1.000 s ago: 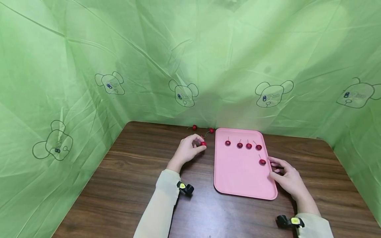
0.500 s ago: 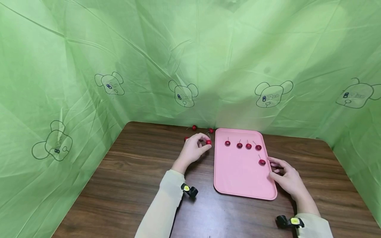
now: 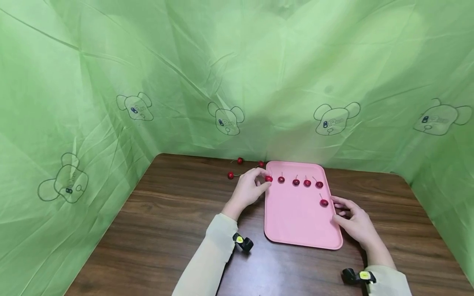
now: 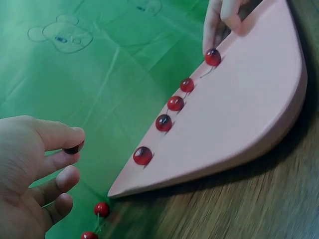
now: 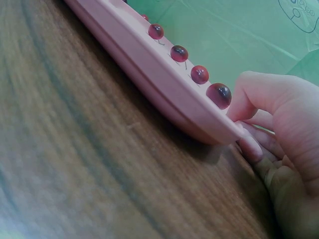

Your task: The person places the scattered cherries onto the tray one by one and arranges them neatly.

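Note:
My left hand point(image 3: 249, 189) pinches a red cherry point(image 3: 268, 179) between thumb and fingertips, over the left rim of the pink tray point(image 3: 296, 224). In the left wrist view that cherry point(image 4: 74, 149) is mostly covered by the fingers. My right hand point(image 3: 354, 220) holds the tray's right rim, with fingers above and below the edge in the right wrist view. Several stemmed cherries form a row across the tray's far part, the leftmost cherry point(image 3: 281, 179) being nearest the left hand. A single cherry point(image 3: 324, 202) lies closer to me, beside the right fingertips.
Three loose cherries lie on the wooden table point(image 3: 166, 213) left of the tray: a back cherry point(image 3: 240, 160), one cherry point(image 3: 261, 164) by the tray's corner, and a cherry point(image 3: 231, 175) behind the left hand. A green cloth point(image 3: 281, 82) walls the back and sides.
My left hand has carried the pinched cherry rightward from the table to the tray's left rim, uncovering a loose cherry behind it. The right hand stays on the tray.

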Demonstrator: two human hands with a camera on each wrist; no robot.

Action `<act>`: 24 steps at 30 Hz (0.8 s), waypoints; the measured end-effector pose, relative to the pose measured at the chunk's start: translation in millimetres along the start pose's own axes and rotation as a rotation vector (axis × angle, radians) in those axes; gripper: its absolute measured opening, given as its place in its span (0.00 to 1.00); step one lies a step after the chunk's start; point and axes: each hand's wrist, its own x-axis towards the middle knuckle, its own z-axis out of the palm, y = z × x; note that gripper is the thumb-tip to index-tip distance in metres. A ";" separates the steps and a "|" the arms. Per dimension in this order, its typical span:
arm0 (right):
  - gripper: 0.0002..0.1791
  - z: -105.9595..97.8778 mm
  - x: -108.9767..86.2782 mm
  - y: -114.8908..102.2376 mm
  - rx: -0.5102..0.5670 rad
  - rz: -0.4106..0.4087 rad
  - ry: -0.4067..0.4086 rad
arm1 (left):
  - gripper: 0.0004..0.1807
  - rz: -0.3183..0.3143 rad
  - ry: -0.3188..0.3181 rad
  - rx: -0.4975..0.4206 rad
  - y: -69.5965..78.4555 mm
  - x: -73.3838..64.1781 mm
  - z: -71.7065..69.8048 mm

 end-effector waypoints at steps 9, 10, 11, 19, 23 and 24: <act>0.34 -0.2 -0.2 -2.5 0.010 0.001 0.004 | 0.11 -0.015 -0.031 0.029 13.0 4.6 23.6; 0.34 -0.2 -0.2 -2.9 0.011 0.001 0.004 | 0.11 -0.009 -0.035 0.032 14.8 5.5 26.3; 0.34 -0.3 -0.3 -3.2 0.012 0.002 0.003 | 0.11 -0.004 -0.040 0.039 16.6 6.3 28.9; 0.34 0.1 0.5 -4.7 0.007 0.019 0.002 | 0.10 0.032 -0.063 0.058 32.2 11.8 44.2; 0.34 0.3 0.6 -3.8 0.009 0.018 0.005 | 0.11 0.031 -0.094 0.049 36.2 12.9 51.1; 0.34 0.3 0.6 -3.4 0.010 0.014 0.004 | 0.12 0.030 -0.101 0.049 36.4 12.9 52.9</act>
